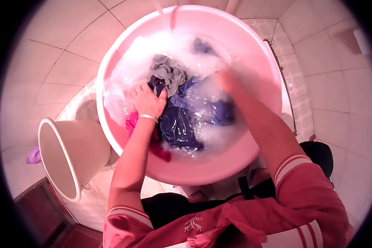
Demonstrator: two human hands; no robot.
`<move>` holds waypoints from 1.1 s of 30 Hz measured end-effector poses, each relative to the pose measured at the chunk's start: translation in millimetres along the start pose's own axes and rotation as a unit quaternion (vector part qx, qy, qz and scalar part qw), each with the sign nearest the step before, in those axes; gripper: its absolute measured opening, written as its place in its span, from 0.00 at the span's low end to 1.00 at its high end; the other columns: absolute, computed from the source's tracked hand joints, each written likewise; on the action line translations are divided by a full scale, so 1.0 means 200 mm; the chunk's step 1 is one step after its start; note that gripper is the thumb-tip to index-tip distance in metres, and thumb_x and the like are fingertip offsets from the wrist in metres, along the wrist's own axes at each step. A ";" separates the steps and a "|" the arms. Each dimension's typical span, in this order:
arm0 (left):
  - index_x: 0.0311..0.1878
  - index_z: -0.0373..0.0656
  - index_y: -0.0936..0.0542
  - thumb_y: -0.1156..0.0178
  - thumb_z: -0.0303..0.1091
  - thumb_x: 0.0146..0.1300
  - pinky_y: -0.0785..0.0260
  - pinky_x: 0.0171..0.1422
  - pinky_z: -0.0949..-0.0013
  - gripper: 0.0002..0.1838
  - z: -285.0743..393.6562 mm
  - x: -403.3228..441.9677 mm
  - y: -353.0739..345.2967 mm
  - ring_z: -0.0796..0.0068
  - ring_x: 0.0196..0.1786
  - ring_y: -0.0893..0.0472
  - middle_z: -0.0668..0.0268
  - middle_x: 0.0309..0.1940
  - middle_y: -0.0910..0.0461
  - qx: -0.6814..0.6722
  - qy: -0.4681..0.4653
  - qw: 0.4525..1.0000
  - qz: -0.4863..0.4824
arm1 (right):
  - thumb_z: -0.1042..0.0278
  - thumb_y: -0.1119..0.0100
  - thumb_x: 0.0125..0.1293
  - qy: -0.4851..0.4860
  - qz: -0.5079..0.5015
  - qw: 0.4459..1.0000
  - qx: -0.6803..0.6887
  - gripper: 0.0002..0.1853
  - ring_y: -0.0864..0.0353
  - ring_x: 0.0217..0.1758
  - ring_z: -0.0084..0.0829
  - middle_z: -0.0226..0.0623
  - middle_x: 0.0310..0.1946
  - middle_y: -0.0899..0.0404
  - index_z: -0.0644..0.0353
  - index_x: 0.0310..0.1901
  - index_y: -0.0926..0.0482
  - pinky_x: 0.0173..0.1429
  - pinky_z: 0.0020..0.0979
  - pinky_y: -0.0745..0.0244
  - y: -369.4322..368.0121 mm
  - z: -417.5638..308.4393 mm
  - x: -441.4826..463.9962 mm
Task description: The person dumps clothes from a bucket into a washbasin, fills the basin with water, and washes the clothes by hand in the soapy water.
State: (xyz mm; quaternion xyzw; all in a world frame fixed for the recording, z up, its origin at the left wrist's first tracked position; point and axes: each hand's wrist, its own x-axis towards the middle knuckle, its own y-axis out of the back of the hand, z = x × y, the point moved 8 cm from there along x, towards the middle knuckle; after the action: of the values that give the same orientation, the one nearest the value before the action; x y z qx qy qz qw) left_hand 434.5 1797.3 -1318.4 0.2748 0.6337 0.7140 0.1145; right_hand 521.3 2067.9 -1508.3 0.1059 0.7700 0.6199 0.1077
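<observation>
A wide pink tub (pixel 256 155) fills the centre of the frame, holding soapy water and white suds (pixel 146 49). The largest cloth showing, a dark blue one (pixel 178 129), lies just below the tub's middle; soaked, it is probably limp, heavy with water and slippery, but not fragile, and best gathered in a full fist at a bunched fold. A grey cloth (pixel 169 75), crumpled above it, looks thinner and lighter; its raised creases offer the surest hold. The left hand (pixel 146 100), left of centre, has its thumb apart from the forefinger; its fingertips blur into the foam, so whether they close on anything cannot be told. The right hand (pixel 227 80), right of centre, is blurred, its fingers unreadable, with the blue cloths to its left and below. Smallest are a dark purple cloth (pixel 156 84), touching the left thumb, and a bright pink cloth (pixel 131 122) below that hand.
</observation>
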 end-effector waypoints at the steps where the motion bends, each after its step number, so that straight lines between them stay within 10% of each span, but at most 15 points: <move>1: 0.63 0.33 0.33 0.44 0.57 0.60 0.32 0.59 0.53 0.38 0.00 0.01 -0.05 0.42 0.52 0.22 0.40 0.48 0.22 0.019 0.022 0.996 -0.089 | 0.55 0.44 0.62 0.013 -0.023 0.999 -0.042 0.18 0.20 0.42 0.43 0.48 0.39 0.19 0.63 0.41 0.19 0.50 0.44 0.26 0.00 -0.04 -0.06; 4: 0.63 0.31 0.32 0.50 0.63 0.60 0.35 0.64 0.54 0.42 -0.10 -0.01 -0.41 0.42 0.58 0.25 0.36 0.53 0.26 -0.116 0.125 0.939 -0.300 | 0.52 0.47 0.63 0.090 -0.005 0.962 0.258 0.21 0.19 0.45 0.43 0.49 0.41 0.18 0.65 0.40 0.18 0.52 0.43 0.26 0.19 -0.20 -0.20; 7: 0.60 0.31 0.29 0.51 0.62 0.61 0.34 0.63 0.55 0.40 0.02 -0.11 -0.71 0.43 0.57 0.25 0.38 0.54 0.26 -0.120 -0.068 0.897 -0.419 | 0.48 0.50 0.62 -0.156 -0.177 0.906 0.351 0.26 0.19 0.49 0.47 0.51 0.44 0.18 0.67 0.42 0.18 0.57 0.42 0.29 0.56 -0.32 -0.22; 9: 0.59 0.33 0.27 0.50 0.57 0.61 0.32 0.63 0.55 0.35 0.15 -0.23 -0.62 0.45 0.55 0.23 0.41 0.53 0.24 -0.045 -0.157 0.840 -0.517 | 0.46 0.50 0.61 -0.117 -0.186 0.937 0.273 0.27 0.19 0.50 0.47 0.51 0.45 0.18 0.67 0.42 0.18 0.57 0.42 0.28 0.63 -0.28 -0.11; 12: 0.56 0.36 0.24 0.50 0.51 0.61 0.30 0.60 0.56 0.30 0.21 -0.41 -0.62 0.48 0.53 0.21 0.45 0.51 0.22 -0.095 -0.203 0.878 -0.424 | 0.44 0.50 0.60 -0.053 -0.215 0.966 0.131 0.29 0.20 0.50 0.49 0.51 0.44 0.18 0.67 0.43 0.18 0.56 0.42 0.27 0.75 -0.30 -0.11; 21: 0.52 0.38 0.22 0.48 0.51 0.61 0.29 0.59 0.56 0.27 0.28 -0.72 -0.52 0.50 0.52 0.21 0.48 0.49 0.20 -0.116 -0.217 0.808 -0.535 | 0.46 0.47 0.62 -0.011 -0.348 0.937 0.021 0.26 0.20 0.51 0.47 0.52 0.46 0.19 0.62 0.48 0.19 0.55 0.43 0.28 0.54 -0.24 -0.42; 26: 0.50 0.39 0.20 0.46 0.51 0.61 0.28 0.58 0.57 0.25 0.30 -0.83 -0.46 0.51 0.51 0.20 0.49 0.47 0.20 -0.129 -0.224 0.792 -0.553 | 0.56 0.44 0.62 -0.178 -0.273 0.882 0.340 0.18 0.19 0.47 0.38 0.47 0.43 0.17 0.61 0.45 0.17 0.51 0.39 0.28 -0.01 0.25 -0.58; 33: 0.47 0.41 0.19 0.44 0.51 0.60 0.27 0.56 0.57 0.23 0.34 -0.82 -0.48 0.53 0.50 0.19 0.51 0.46 0.19 -0.095 -0.226 0.817 -0.522 | 0.59 0.45 0.60 -0.348 -0.174 0.792 0.471 0.16 0.19 0.47 0.41 0.49 0.43 0.17 0.60 0.42 0.16 0.50 0.40 0.27 0.17 0.34 -0.57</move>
State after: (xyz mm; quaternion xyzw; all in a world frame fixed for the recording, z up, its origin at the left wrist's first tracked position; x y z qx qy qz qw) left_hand 588.2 1787.9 -1448.1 0.0447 0.5672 0.5219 0.6355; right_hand 650.3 2104.6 -1484.3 0.2165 0.8824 0.0731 0.4112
